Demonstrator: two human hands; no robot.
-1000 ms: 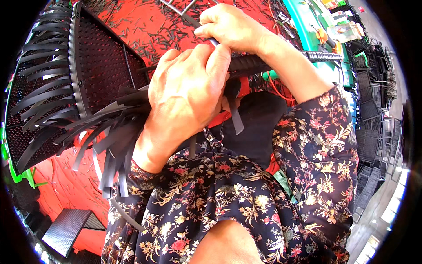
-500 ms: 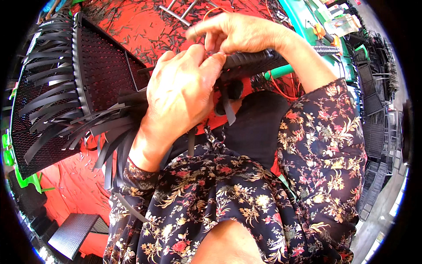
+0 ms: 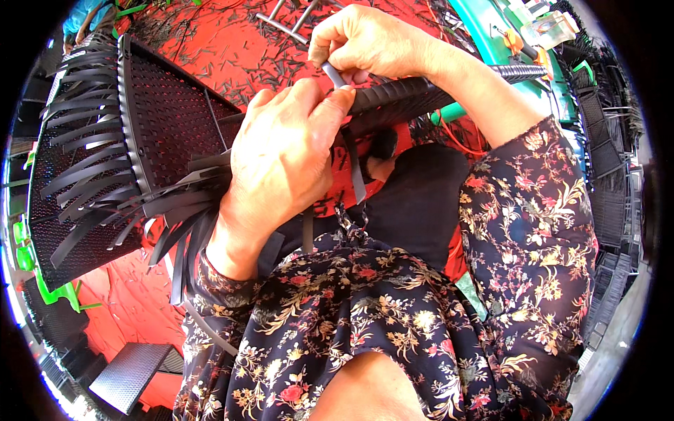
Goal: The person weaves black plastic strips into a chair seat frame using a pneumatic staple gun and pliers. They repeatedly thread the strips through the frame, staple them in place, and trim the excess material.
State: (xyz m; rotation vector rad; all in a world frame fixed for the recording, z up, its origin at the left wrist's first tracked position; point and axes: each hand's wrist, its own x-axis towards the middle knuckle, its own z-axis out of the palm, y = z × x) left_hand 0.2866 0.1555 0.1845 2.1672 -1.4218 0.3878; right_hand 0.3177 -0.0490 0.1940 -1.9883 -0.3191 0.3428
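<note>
A black woven panel [image 3: 158,116] with a dark frame spreads across the left, loose flat strips [image 3: 84,165] fringing its edge. Its near rail [image 3: 393,95], wrapped in black strip, runs to the right under my hands. My right hand [image 3: 372,42] pinches a dark flat strip [image 3: 333,74] just above the rail. Close beside it, my left hand [image 3: 281,144] is closed over the rail, its thumb against the lower end of that strip. Another strip end hangs below the rail. The left fingertips are partly hidden behind the hand.
Black strip scraps [image 3: 239,59] litter the red floor covering [image 3: 112,309]. A green table [image 3: 484,31] with tools and a clear container [image 3: 551,31] stands at upper right. A small woven table [image 3: 126,375] is at lower left. Part of another person [image 3: 84,21] shows at upper left.
My right hand has shifted slightly left and up, and the strip in its fingers now shows. My left hand stays at the rail, a little lower. The whole view has shifted slightly.
</note>
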